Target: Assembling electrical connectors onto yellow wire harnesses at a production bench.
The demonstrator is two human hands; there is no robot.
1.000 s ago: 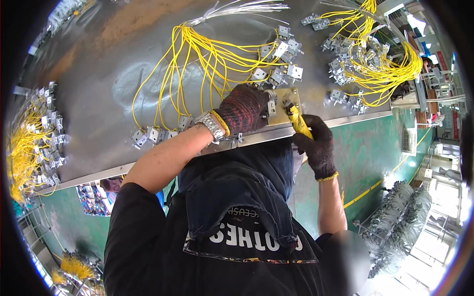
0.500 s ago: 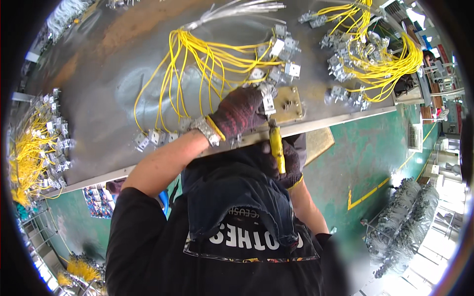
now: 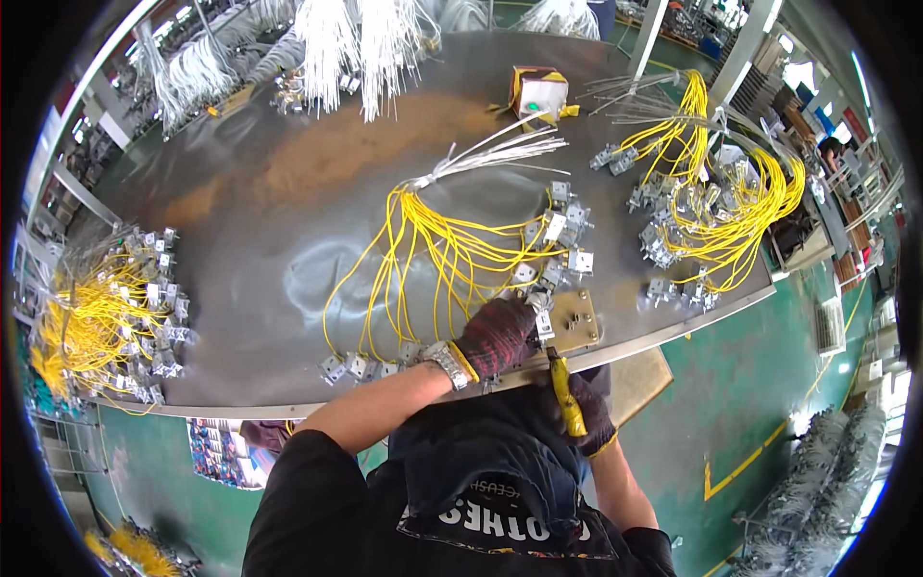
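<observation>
My left hand (image 3: 497, 338), in a dark red-and-black knit glove, is closed around a small silver metal part (image 3: 544, 321) at the table's front edge. Its fingertips are partly hidden. Just below, my right hand (image 3: 598, 423), also gloved, grips a yellow-handled tool (image 3: 567, 399) upright; its tip comes close to the metal part, and I cannot tell whether they touch. Beside the part lies a brass-coloured plate (image 3: 575, 321) with short pegs. A bundle of yellow cables (image 3: 423, 231) fans out beyond my left hand, with silver metal pieces (image 3: 577, 262) at the cable ends.
More yellow cable bundles lie at the right (image 3: 769, 207) and left (image 3: 96, 308) of the metal table (image 3: 231, 346). A small box (image 3: 538, 93) stands at the back. White cable bundles (image 3: 332, 48) hang past the far edge. Hanging grey bundles (image 3: 827, 481) stand at lower right.
The view has shifted, so the table and my hands appear lower and more of the far side shows. Both hands keep their holds beside the brass-coloured plate.
</observation>
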